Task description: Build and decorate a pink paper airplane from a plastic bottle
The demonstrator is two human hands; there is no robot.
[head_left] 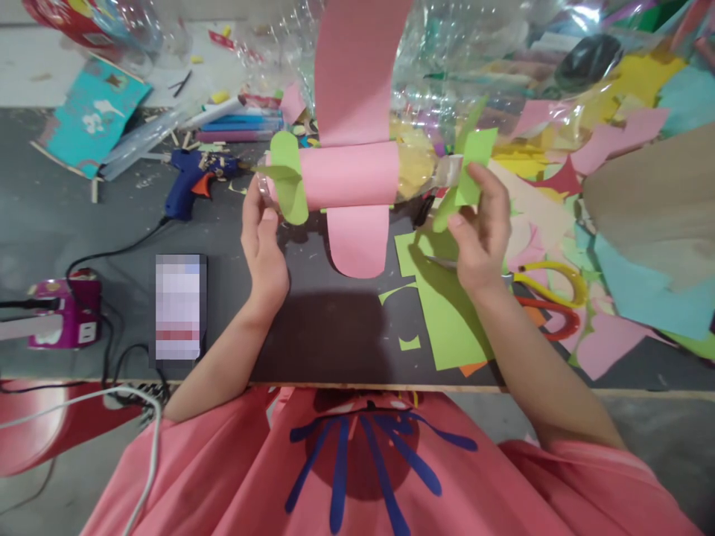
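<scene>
A toy airplane (351, 175) made from a plastic bottle wrapped in pink paper lies sideways between my hands, above the table. Long pink paper wings stick out from its middle, one away from me and one toward me. Green paper tail pieces (287, 177) sit at its left end. My left hand (264, 249) grips that end, fingers curled round the bottle's base. At the bottle's neck on the right is a green paper propeller (474, 170). My right hand (483, 223) pinches the propeller between thumb and fingers.
A blue glue gun (187, 179) and a phone (179, 309) lie at left, beside a purple power strip (67, 313). Scissors (550, 298) and green paper (452, 313) lie by my right wrist. Paper scraps, markers and plastic bottles crowd the back and right.
</scene>
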